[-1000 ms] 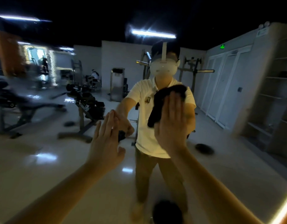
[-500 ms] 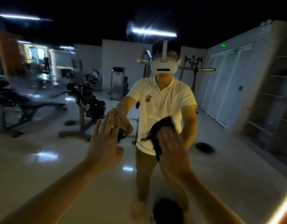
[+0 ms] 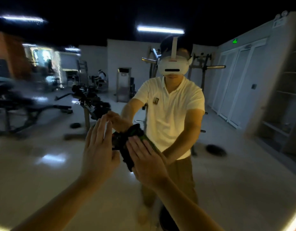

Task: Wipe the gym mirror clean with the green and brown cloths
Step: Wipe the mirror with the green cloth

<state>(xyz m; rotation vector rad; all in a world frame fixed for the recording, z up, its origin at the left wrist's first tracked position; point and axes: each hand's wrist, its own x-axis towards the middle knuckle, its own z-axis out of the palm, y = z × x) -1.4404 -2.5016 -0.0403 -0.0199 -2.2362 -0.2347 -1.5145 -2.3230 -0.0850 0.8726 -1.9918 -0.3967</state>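
The gym mirror (image 3: 44,164) fills the view and reflects me standing in front of it. My right hand (image 3: 144,158) lies flat with straight fingers on a dark green cloth (image 3: 129,147), pressing it against the glass at waist height of my reflection. My left hand (image 3: 99,147) is held flat toward the mirror just left of it, fingers straight. A dark piece of cloth (image 3: 116,139) shows at that palm's right edge; the dim light hides its colour, and I cannot tell whether it is a separate cloth.
The glass reflects weight benches (image 3: 27,107) on the left, a rack (image 3: 203,67) behind me and white doors (image 3: 240,80) on the right. A bright light strip (image 3: 295,220) runs along the lower right corner.
My right hand has swept the dark cloth down the mirror from chest height and leftward, ending close to my left hand. The left hand has hardly moved.
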